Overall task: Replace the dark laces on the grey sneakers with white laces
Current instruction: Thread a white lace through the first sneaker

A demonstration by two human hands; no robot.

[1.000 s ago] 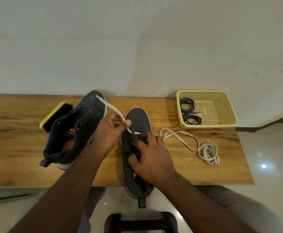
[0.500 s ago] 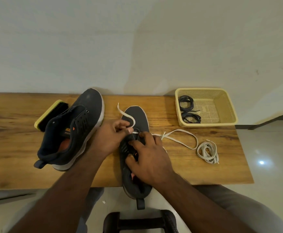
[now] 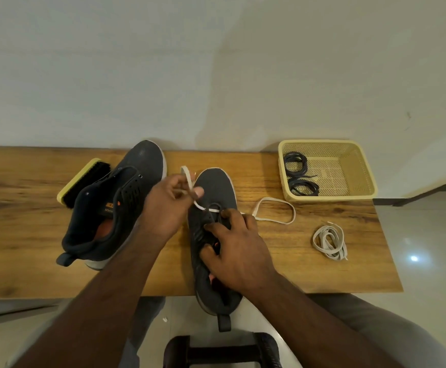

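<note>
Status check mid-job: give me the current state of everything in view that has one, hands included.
Left hand: pinching the white lace.
Right hand: gripping the near sneaker.
White lace: through the front eyelets, tail looped on the table.
Far sneaker: unlaced, tipped on its side.
Spare white lace: coiled, untouched.
Dark laces: coiled in the basket.

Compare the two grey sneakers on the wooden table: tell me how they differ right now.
The left grey sneaker lies tipped on its side, showing its orange insole; the right grey sneaker sits upright, its heel overhanging the wooden table's edge. The left sneaker has no lace and is untouched; the right sneaker has a white lace through its front eyelets, pinched by the left hand while the right hand steadies it. Both have grey uppers and pale soles.
</note>
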